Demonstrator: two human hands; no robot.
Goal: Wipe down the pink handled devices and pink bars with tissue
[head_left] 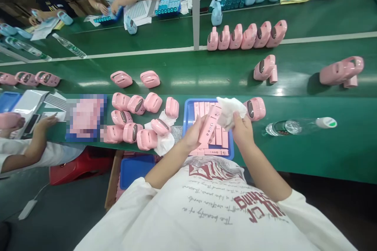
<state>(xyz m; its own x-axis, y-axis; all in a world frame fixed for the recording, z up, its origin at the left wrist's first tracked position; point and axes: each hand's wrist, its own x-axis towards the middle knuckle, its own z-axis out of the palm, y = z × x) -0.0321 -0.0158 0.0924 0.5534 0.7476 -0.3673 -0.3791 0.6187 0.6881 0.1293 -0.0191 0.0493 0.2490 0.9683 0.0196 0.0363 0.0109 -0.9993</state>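
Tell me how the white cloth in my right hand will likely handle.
The white cloth is probably floppy, since it looks creased beside your right hand. It seems light, given how thin it looks. It probably won't roll, lacking a round shape.

A slim pink bar (211,122), marked with dark symbols along one face, is held slanted in the left hand (194,133) above a blue tray (231,147). A crumpled white cloth (229,111) is pinched in the right hand (243,128), near the bar's far end.

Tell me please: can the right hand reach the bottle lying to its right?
Likely yes: nothing stands between the right hand and the bottle, though that hand holds a white cloth or tissue.
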